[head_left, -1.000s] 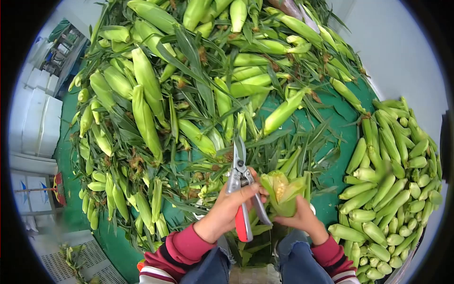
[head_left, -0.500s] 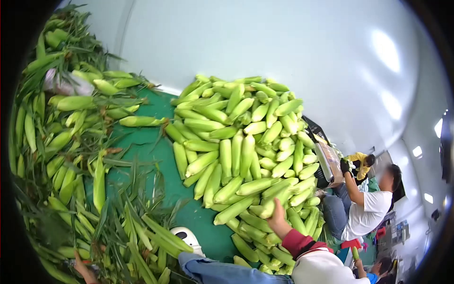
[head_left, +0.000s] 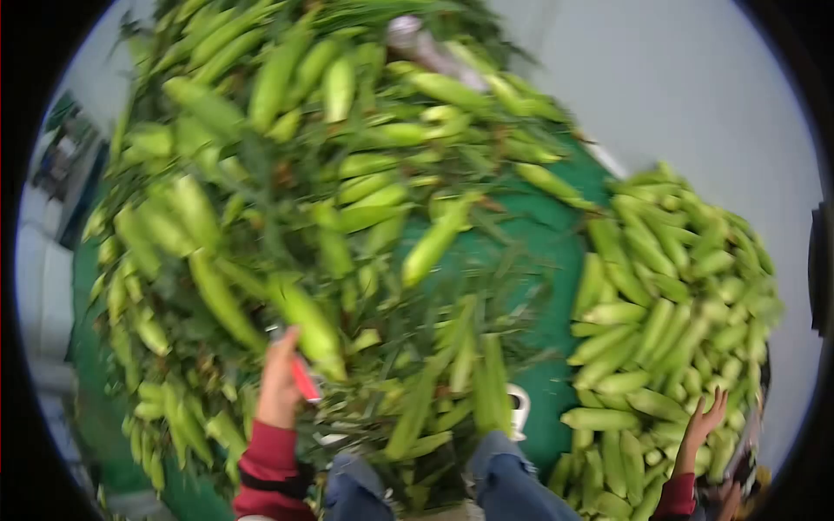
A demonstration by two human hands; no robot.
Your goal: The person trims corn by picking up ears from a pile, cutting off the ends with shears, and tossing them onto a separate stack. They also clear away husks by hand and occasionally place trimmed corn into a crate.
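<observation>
My left hand (head_left: 280, 378) is closed around a red-handled knife (head_left: 304, 379), its details smeared by motion. Right at its fingertips is a green ear of corn (head_left: 308, 326) in its husk, overlapping the hand in this view. The unsorted heap of leafy corn (head_left: 365, 191) spreads around and beyond that hand. Over at the right, my right hand (head_left: 705, 421) is raised with fingers spread and nothing in it. It hovers over the near right side of a pile of trimmed corn ears (head_left: 660, 326).
Loose husk leaves (head_left: 434, 382) lie before my knees on the green floor (head_left: 543, 260). A white shoe (head_left: 519, 410) shows beside them. A pale wall (head_left: 686, 95) stands behind the trimmed pile. Part of another person's arm (head_left: 730, 502) shows at the lower right.
My view has swung left toward the leafy heap. My right hand has let go of an ear on the trimmed pile and opened. The left hand has come forward into the leafy corn.
</observation>
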